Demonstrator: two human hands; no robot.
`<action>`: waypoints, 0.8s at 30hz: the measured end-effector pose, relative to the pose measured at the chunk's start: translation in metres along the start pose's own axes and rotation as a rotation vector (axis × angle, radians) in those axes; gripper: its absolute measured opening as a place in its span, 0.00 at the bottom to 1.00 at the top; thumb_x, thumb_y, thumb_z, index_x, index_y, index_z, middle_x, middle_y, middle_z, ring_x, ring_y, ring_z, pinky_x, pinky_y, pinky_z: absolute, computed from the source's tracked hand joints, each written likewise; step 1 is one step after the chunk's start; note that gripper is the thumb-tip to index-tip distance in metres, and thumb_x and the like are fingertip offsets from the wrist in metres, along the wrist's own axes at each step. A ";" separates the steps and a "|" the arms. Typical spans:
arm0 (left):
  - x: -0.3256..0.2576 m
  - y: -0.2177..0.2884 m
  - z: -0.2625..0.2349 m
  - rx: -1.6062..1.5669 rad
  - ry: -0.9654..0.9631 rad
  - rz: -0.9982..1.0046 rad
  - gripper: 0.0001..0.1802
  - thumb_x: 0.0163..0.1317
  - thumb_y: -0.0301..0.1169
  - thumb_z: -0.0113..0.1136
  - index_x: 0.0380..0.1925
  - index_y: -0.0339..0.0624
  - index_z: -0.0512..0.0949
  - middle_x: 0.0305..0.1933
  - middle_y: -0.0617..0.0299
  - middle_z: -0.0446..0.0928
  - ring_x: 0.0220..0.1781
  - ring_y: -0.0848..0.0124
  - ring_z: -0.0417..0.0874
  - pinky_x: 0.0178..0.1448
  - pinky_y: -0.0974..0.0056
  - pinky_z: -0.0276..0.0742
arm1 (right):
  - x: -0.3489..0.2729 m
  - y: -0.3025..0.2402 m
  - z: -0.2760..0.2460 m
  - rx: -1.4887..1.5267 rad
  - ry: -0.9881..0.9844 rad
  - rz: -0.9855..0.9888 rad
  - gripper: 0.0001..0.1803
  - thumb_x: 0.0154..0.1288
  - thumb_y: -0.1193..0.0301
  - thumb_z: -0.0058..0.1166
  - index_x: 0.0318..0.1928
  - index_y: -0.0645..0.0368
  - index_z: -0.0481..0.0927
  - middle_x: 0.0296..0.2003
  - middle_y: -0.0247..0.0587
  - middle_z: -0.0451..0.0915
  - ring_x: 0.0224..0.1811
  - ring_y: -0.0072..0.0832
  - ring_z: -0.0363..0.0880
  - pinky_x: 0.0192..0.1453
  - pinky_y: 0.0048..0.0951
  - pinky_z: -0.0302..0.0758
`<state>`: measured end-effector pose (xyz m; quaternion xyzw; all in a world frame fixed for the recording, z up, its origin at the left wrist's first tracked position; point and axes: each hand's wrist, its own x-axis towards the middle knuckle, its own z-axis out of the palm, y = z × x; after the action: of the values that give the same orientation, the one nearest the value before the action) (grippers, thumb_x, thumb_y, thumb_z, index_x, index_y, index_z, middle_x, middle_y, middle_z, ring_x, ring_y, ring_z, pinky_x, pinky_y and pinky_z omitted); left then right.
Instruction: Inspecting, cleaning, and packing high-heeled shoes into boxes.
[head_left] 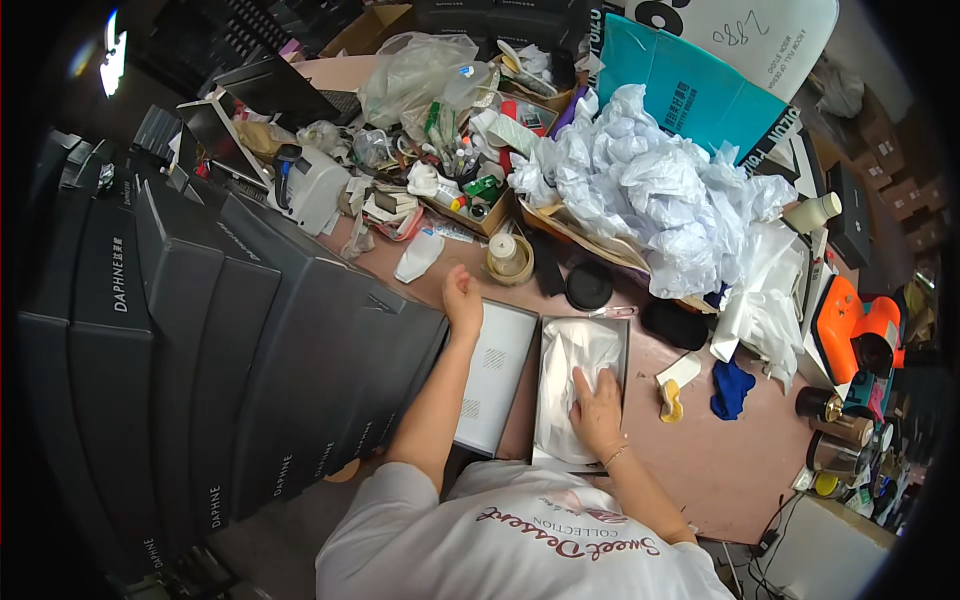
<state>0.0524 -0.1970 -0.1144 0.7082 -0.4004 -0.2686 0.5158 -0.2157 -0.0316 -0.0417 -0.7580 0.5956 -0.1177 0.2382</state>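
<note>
Right hand (598,398) presses tissue (575,365) beside lid (495,375).

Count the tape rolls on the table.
1: a tape roll stands just beyond the left hand, left of the black round lid. Clutter may hide others.

We've got a row of dark grey shoe boxes (250,330) stacked at 9 o'clock, a heap of crumpled white tissue paper (650,190) at 1 o'clock, a teal paper bag (690,85) behind it, a tape roll (508,257) near centre, and an orange tool (855,335) at 3 o'clock.
</note>
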 end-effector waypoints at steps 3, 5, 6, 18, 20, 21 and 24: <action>0.062 -0.018 0.031 0.111 0.242 -0.093 0.23 0.53 0.21 0.57 0.52 0.33 0.71 0.47 0.47 0.72 0.46 0.59 0.77 0.51 0.60 0.74 | 0.001 0.002 -0.001 0.006 0.001 -0.012 0.35 0.50 0.75 0.55 0.62 0.54 0.65 0.55 0.69 0.59 0.60 0.62 0.57 0.65 0.51 0.58; 0.083 -0.022 0.042 0.331 0.287 -0.113 0.26 0.51 0.23 0.60 0.53 0.33 0.70 0.47 0.46 0.72 0.47 0.55 0.77 0.52 0.58 0.74 | 0.001 0.003 -0.001 0.024 -0.009 -0.007 0.35 0.49 0.74 0.55 0.62 0.54 0.65 0.55 0.69 0.59 0.60 0.62 0.57 0.65 0.51 0.58; 0.093 -0.030 0.044 0.473 0.251 -0.107 0.27 0.51 0.24 0.61 0.54 0.34 0.69 0.47 0.45 0.71 0.47 0.53 0.76 0.53 0.57 0.73 | 0.001 0.004 0.000 0.037 -0.012 0.001 0.35 0.49 0.74 0.55 0.62 0.54 0.66 0.55 0.69 0.59 0.60 0.62 0.57 0.65 0.51 0.58; 0.111 -0.039 0.042 0.320 0.306 -0.314 0.18 0.48 0.25 0.66 0.39 0.33 0.73 0.41 0.44 0.77 0.43 0.53 0.80 0.51 0.58 0.73 | 0.000 0.004 0.004 0.093 -0.019 0.014 0.34 0.49 0.75 0.56 0.61 0.53 0.67 0.56 0.69 0.59 0.59 0.63 0.58 0.64 0.52 0.58; 0.099 -0.084 0.034 -0.030 0.491 -0.206 0.16 0.51 0.24 0.64 0.40 0.32 0.73 0.39 0.46 0.78 0.42 0.57 0.80 0.48 0.59 0.74 | -0.004 0.002 0.002 0.077 -0.025 -0.041 0.34 0.49 0.75 0.56 0.61 0.54 0.67 0.56 0.69 0.59 0.59 0.63 0.58 0.64 0.52 0.59; 0.083 -0.059 0.043 -0.014 0.454 -0.035 0.13 0.53 0.24 0.62 0.39 0.32 0.73 0.38 0.48 0.78 0.40 0.59 0.80 0.46 0.60 0.74 | -0.002 0.004 0.003 0.077 0.001 -0.028 0.34 0.48 0.75 0.56 0.61 0.54 0.67 0.56 0.69 0.59 0.59 0.63 0.58 0.64 0.52 0.59; 0.004 0.018 0.022 -0.098 0.200 0.142 0.09 0.58 0.25 0.59 0.37 0.32 0.75 0.32 0.55 0.78 0.33 0.66 0.78 0.40 0.64 0.74 | -0.001 0.005 0.003 0.109 0.000 0.021 0.34 0.50 0.74 0.56 0.61 0.56 0.66 0.58 0.71 0.57 0.60 0.64 0.57 0.65 0.52 0.58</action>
<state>0.0319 -0.2142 -0.1040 0.6752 -0.3825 -0.1790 0.6048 -0.2191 -0.0314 -0.0465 -0.7376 0.5964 -0.1474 0.2803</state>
